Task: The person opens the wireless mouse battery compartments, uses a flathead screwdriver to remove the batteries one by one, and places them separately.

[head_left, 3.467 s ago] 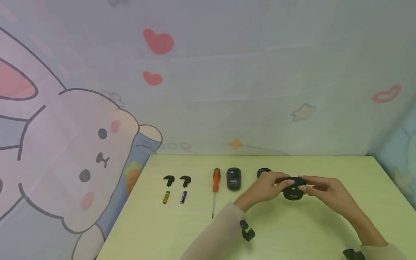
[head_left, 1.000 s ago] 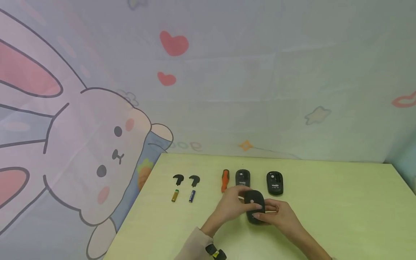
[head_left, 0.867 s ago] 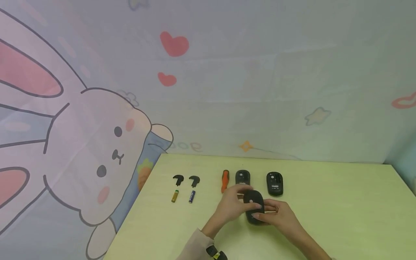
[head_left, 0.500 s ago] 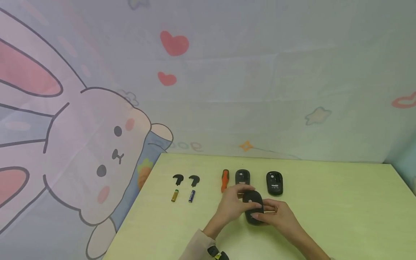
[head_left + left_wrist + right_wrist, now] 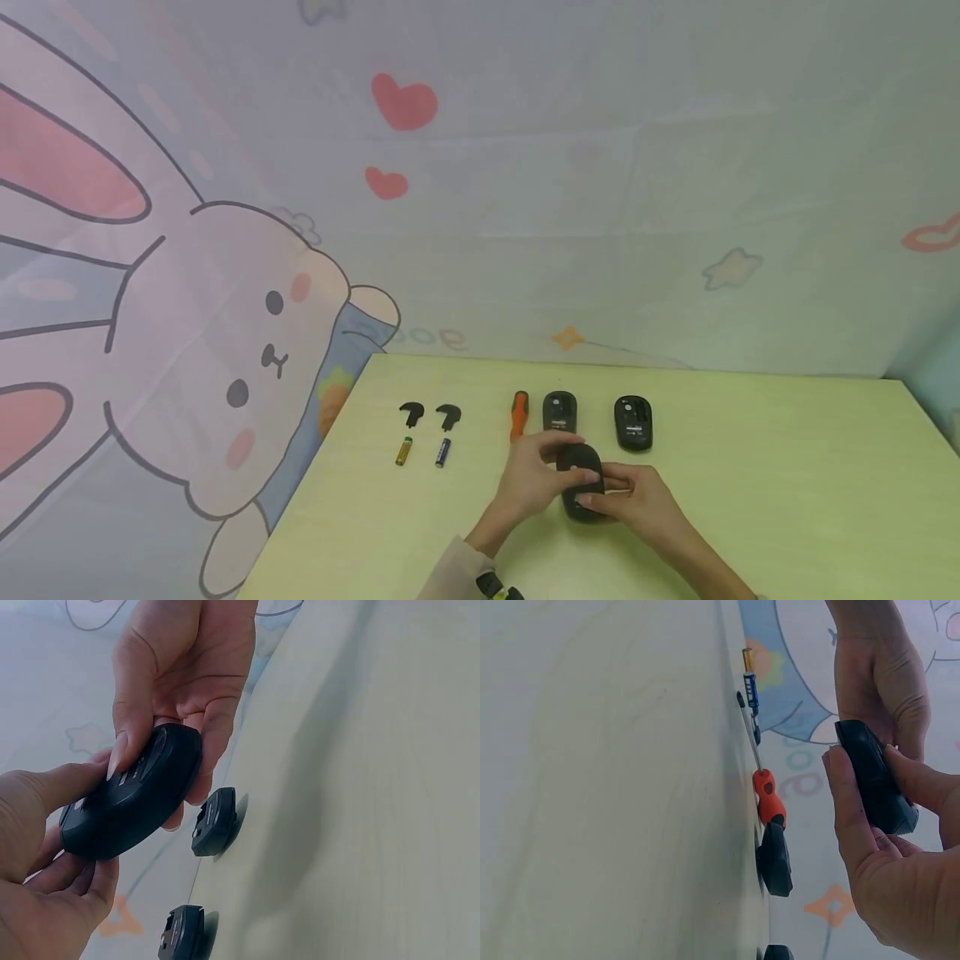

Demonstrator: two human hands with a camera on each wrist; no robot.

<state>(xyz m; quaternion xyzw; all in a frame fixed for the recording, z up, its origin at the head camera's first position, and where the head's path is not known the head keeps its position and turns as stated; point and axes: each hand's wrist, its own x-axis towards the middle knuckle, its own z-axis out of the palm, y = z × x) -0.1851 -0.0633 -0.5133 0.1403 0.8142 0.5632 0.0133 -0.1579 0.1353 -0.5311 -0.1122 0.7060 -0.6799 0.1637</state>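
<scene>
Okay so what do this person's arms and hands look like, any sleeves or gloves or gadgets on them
The left hand and right hand are ungloved. A plain beige sleeve covers the left forearm, with a small black device bearing a yellow-green patch near the cuff. The right forearm is bare where it shows.

Diffuse, muted light; broad soft shadow across tabletop [image 5: 397, 825] in left wrist view; fine detail smeared.

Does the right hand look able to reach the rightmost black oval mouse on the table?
Probably yes: nothing visible blocks the right hand from that black oval mouse, but it must first release the held black mouse.
</scene>
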